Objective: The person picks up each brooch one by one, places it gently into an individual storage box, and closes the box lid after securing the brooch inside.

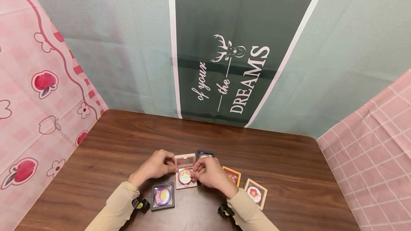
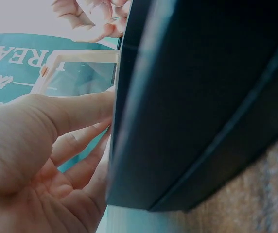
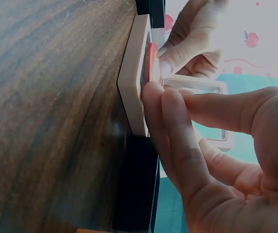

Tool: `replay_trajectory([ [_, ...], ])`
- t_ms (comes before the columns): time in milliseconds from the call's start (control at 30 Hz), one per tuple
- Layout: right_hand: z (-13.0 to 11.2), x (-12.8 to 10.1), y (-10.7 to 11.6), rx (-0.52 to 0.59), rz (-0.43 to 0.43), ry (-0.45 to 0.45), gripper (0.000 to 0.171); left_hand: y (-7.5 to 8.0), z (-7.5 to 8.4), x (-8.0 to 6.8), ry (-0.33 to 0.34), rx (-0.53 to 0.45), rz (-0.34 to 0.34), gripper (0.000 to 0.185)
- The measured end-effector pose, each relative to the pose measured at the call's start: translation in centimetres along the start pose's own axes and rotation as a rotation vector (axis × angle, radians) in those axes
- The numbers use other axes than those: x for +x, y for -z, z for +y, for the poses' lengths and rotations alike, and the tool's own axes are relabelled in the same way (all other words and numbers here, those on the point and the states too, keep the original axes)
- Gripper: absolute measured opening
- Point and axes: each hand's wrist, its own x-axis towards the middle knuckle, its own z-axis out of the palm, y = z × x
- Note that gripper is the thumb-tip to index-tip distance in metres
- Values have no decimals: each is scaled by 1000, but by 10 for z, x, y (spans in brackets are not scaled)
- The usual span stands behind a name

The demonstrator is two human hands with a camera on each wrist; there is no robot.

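Left hand [image 1: 157, 167] pinches open pink square plastic display case [image 1: 185, 171] on counter [image 1: 289, 159]; right hand [image 1: 207, 172] pinches round red badge [image 1: 184, 176] inside. Case looks light, stiff; hold by edges.

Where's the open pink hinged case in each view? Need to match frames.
Head: open pink case at bottom centre, between both hands.
Left wrist: only its raised clear lid, upper left, behind the black frame.
Right wrist: cream base edge-on, top centre, red badge on it.
Shared landmark: the lid's clear window.
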Motion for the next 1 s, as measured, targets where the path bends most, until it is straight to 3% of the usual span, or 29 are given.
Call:
replay_trajectory([
  [267, -2, -1, 3, -22, -3, -2, 12, 2, 2, 2, -13, -1, -5, 17],
  [467, -6, -5, 4, -91, 2, 24, 11, 5, 7, 1, -45, -52, -64, 14],
  [633, -9, -8, 4, -144, -4, 66, 12, 5, 13, -2, -100, -30, -94, 32],
  [1000, -11, -16, -4, -198, -36, 69, 32, -3, 21, -4, -85, -40, 52, 28],
])
